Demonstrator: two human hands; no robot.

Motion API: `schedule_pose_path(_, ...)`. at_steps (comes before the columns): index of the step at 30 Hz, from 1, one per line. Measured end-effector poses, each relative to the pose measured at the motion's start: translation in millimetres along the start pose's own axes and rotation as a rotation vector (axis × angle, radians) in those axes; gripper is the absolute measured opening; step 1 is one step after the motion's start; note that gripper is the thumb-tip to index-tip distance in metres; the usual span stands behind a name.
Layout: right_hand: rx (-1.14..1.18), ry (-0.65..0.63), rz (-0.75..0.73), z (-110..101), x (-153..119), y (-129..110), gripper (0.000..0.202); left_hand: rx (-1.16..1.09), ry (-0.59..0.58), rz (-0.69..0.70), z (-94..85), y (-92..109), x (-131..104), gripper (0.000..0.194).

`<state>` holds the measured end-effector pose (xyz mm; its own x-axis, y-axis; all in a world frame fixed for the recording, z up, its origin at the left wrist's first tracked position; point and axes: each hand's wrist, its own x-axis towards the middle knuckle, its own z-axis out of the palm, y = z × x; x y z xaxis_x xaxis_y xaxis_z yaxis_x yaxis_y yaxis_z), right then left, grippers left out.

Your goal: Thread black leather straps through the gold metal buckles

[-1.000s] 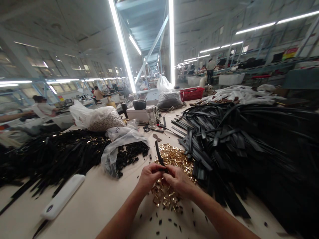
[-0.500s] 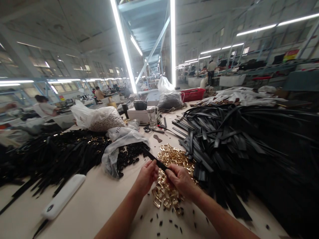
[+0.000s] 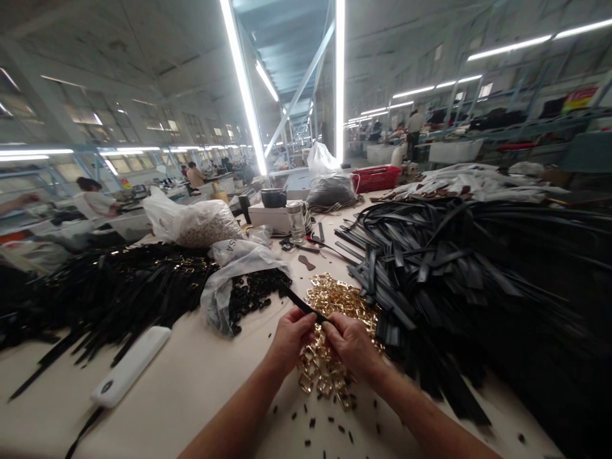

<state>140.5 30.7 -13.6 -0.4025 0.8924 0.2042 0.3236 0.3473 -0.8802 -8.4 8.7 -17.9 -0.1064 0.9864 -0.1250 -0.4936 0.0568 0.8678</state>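
Note:
Both hands hold one black strap [image 3: 297, 299] above the table, its far end pointing up and to the left. My left hand [image 3: 289, 338] pinches it between thumb and fingers. Close beside it, my right hand [image 3: 351, 344] grips the near end, which its fingers hide. Beneath the hands lies a heap of gold buckles [image 3: 335, 294]. Small black pieces [image 3: 312, 422] are scattered on the tabletop in front of it. An open clear plastic bag [image 3: 213, 305] spills small black loops [image 3: 253, 290] just beyond my left hand.
Black straps [image 3: 421, 268] pile high at right. More straps with gold buckles [image 3: 143, 280] lie at left, near a white power strip-like device [image 3: 131, 366]. Farther back stand a glass jar [image 3: 296, 223], a filled plastic bag [image 3: 196, 222] and a red basket [image 3: 377, 178]. Other people work in the distance.
My left hand has slid along the strap toward my right hand, and the two are now nearly touching. The whole view has shifted slightly.

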Motion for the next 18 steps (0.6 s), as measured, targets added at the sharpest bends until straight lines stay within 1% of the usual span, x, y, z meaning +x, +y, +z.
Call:
schedule_pose_path(2,0.006,-0.010,0.002,-0.2,-1.2,-2.5,0.027,-0.012,0.002,-0.018,-1.2,-2.3,1.5,0.029)
schedule_pose_path(6,-0.006,-0.010,-0.051,-1.5,-2.6,-7.0,0.028,-0.033,-0.018,-0.085,-2.3,-7.0,2.7,0.032)
schedule_pose_path(8,0.033,-0.019,-0.014,-2.7,-1.5,-7.6,0.028,-0.051,-0.034,-0.077,-1.8,-6.7,1.8,0.032)
schedule_pose_path(10,0.116,-0.045,0.069,-3.8,0.1,-7.3,0.027,-0.074,-0.043,-0.043,-1.3,-3.9,0.1,0.029)
schedule_pose_path(12,0.238,-0.091,0.140,-4.7,1.4,-6.7,0.027,-0.101,-0.048,-0.042,-1.4,0.1,-2.1,0.027)
schedule_pose_path(14,0.389,-0.147,0.183,-5.2,2.1,-6.0,0.028,-0.134,-0.062,-0.084,-2.3,3.8,-4.3,0.028)
schedule_pose_path(16,0.515,-0.200,0.198,-5.7,2.2,-5.2,0.031,-0.165,-0.106,-0.135,-4.0,5.7,-5.9,0.032)
schedule_pose_path(18,0.590,-0.236,0.206,-6.0,2.1,-4.5,0.034,-0.196,-0.162,-0.175,-6.0,5.9,-6.8,0.033)
